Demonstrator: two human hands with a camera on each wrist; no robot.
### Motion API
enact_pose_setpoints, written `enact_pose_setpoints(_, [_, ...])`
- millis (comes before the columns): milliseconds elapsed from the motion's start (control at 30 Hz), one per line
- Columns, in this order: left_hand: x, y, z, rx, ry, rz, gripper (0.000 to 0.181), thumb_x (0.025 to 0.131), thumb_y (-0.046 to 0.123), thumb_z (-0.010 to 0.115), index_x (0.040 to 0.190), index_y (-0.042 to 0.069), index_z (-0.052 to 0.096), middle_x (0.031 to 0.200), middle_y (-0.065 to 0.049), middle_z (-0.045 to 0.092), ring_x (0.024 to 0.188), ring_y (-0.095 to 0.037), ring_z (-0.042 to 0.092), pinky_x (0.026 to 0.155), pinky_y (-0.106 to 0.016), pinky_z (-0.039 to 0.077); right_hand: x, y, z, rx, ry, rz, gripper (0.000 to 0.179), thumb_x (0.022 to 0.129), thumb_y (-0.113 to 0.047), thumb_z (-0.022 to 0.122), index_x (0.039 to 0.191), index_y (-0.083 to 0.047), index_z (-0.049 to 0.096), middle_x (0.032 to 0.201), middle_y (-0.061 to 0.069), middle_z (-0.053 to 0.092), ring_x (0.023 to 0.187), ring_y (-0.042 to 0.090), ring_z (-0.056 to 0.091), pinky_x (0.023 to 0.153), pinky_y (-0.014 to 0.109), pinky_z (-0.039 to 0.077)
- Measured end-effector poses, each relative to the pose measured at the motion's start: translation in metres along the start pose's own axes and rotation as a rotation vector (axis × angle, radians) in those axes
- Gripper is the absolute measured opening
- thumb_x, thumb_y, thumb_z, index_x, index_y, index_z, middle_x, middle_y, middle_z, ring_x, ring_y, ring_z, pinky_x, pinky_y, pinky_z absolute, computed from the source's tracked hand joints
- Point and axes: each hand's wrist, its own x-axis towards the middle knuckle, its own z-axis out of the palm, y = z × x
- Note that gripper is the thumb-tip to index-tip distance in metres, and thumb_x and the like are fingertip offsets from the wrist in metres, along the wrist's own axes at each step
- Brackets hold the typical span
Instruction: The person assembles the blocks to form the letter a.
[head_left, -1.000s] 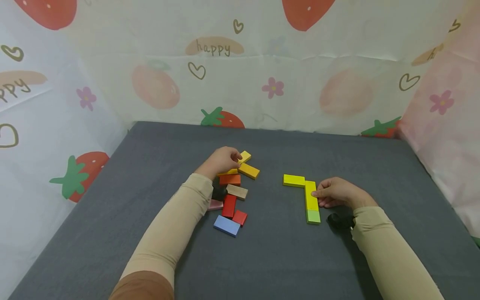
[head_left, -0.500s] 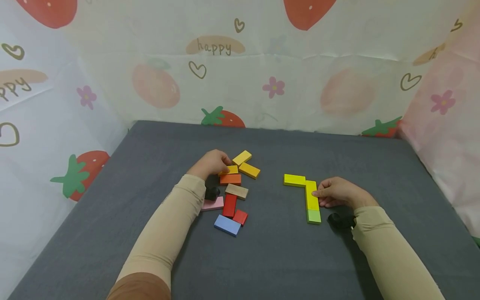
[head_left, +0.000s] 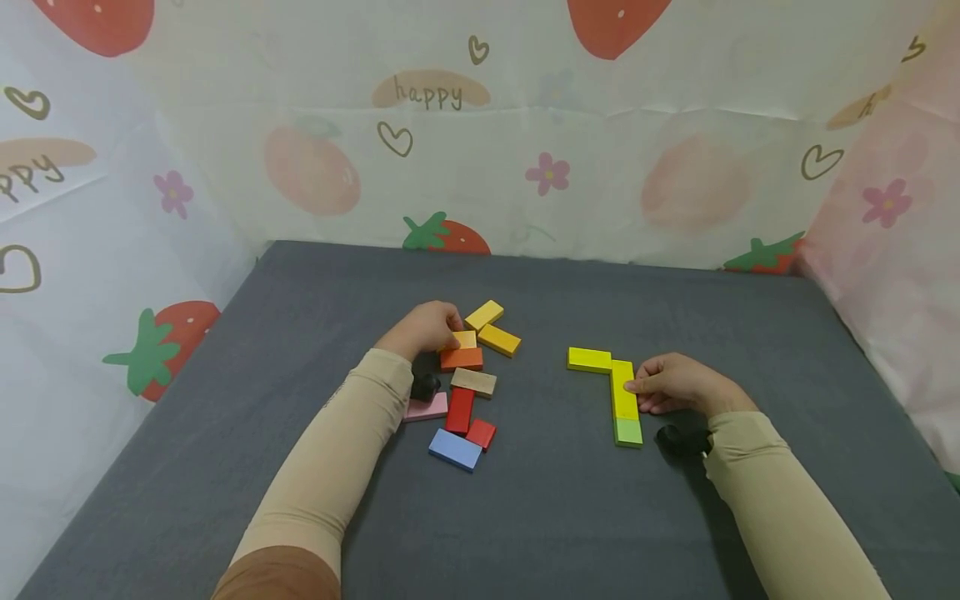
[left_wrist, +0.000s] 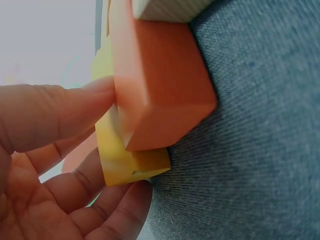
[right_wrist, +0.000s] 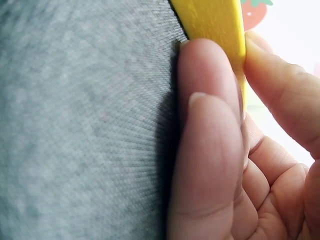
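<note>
Across Grey Cloth (head_left: 555,517) — Colour on Either Side

Left of centre, the left hand (head_left: 422,327) pinches an amber block (head_left: 467,338) between thumb and fingers; the amber block sits just beyond an orange block (head_left: 462,359), its long axis running crosswise. A pink block (head_left: 429,407) lies partly hidden below the wrist. Nearest the person, a blue block (head_left: 455,450) slants, right end closer in; behind it a long red block (head_left: 460,411) points away, with a short red block (head_left: 481,434) at its right. The orange block is smooth, its edges softly rounded, while a tan block (head_left: 473,382) shows streaky grain. Two golden blocks (head_left: 484,314) splay rightward like an open V.

Right of centre, a crosswise yellow block (head_left: 588,359) meets the far corner of a lengthwise yellow block (head_left: 623,390), which points away from the person — a green block (head_left: 627,432) continues its line at the near end. The right hand (head_left: 678,383) pinches the lengthwise one, thumb on top, fingers along its right side. Up close, its paint looks glossy; the cloth shows a fine weave.
</note>
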Motion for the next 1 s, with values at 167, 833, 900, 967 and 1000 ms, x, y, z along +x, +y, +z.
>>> enact_pose_setpoints(167, [0.0003, 0.0022, -0.0018, 0.010, -0.015, -0.004, 0.022, 0.090, 0.009, 0.066, 0.111, 0.006, 0.064, 0.116, -0.013, 0.063, 0.095, -0.023, 0.058, 0.084, -0.034, 0.051, -0.0007, -0.0007, -0.0016, 0.004, -0.004, -0.004, 0.021, 0.095, -0.027, 0.064, 0.082, -0.010, 0.062, 0.069, -0.004, 0.063, 0.064, 0.008, 0.060, 0.064, 0.023, 0.053])
enact_pose_setpoints(833, [-0.0008, -0.0009, -0.0050, 0.017, -0.010, -0.013, 0.028, 0.091, 0.004, 0.059, 0.118, 0.009, 0.064, 0.124, -0.013, 0.061, 0.098, -0.025, 0.057, 0.084, -0.035, 0.052, 0.0026, 0.0014, 0.0012, -0.012, 0.008, 0.008, 0.022, 0.095, -0.028, 0.064, 0.082, -0.010, 0.062, 0.069, -0.003, 0.063, 0.064, 0.008, 0.060, 0.064, 0.023, 0.053])
enact_pose_setpoints(900, [-0.0013, -0.0001, -0.0070, 0.012, 0.000, -0.005, 0.028, 0.092, 0.004, 0.059, 0.119, 0.009, 0.064, 0.124, -0.013, 0.061, 0.100, -0.026, 0.057, 0.087, -0.035, 0.053, 0.0021, 0.0019, 0.0007, -0.012, 0.007, 0.001, 0.022, 0.095, -0.028, 0.063, 0.082, -0.010, 0.062, 0.069, -0.003, 0.063, 0.064, 0.008, 0.060, 0.064, 0.023, 0.053])
enact_pose_setpoints(967, [-0.0023, 0.0015, -0.0092, 0.001, 0.012, -0.003, 0.027, 0.092, 0.004, 0.059, 0.118, 0.008, 0.064, 0.123, -0.014, 0.061, 0.101, -0.026, 0.058, 0.089, -0.036, 0.053, 0.0016, 0.0021, 0.0005, -0.010, 0.006, -0.005, 0.022, 0.095, -0.027, 0.063, 0.081, -0.010, 0.061, 0.069, -0.004, 0.063, 0.064, 0.008, 0.060, 0.064, 0.023, 0.053])
enact_pose_setpoints(1000, [-0.0028, 0.0026, -0.0102, 0.000, 0.016, 0.000, 0.026, 0.092, 0.003, 0.060, 0.118, 0.008, 0.064, 0.122, -0.014, 0.062, 0.101, -0.027, 0.058, 0.089, -0.036, 0.053, 0.0014, 0.0020, 0.0004, -0.010, 0.007, -0.005, 0.022, 0.095, -0.027, 0.064, 0.081, -0.011, 0.062, 0.069, -0.004, 0.063, 0.064, 0.008, 0.060, 0.064, 0.023, 0.053])
